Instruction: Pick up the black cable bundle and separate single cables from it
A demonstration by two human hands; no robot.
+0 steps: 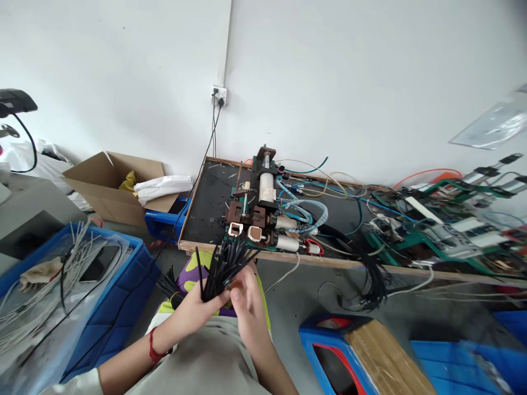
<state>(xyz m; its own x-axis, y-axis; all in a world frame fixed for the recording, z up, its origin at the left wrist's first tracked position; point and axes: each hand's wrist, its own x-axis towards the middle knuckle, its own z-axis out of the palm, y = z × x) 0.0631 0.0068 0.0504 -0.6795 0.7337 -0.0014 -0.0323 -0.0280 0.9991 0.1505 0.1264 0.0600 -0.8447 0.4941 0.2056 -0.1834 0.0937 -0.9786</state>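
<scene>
Gripping: left hand (196, 310) has its fingers clamped on a bundle of black tubes (222, 267), fanned upward over the lap.
Right hand (247, 304): fingers curled together against the bundle's base, thumb touching the left hand's.
Wrist: red cord (153, 347) on the left arm.
Ahead: small machine (263, 211) with white cylinders on the dark tabletop (208, 206).
Left: blue crate (123, 274) of pale wires.
Beyond: open cardboard box (111, 184).
</scene>
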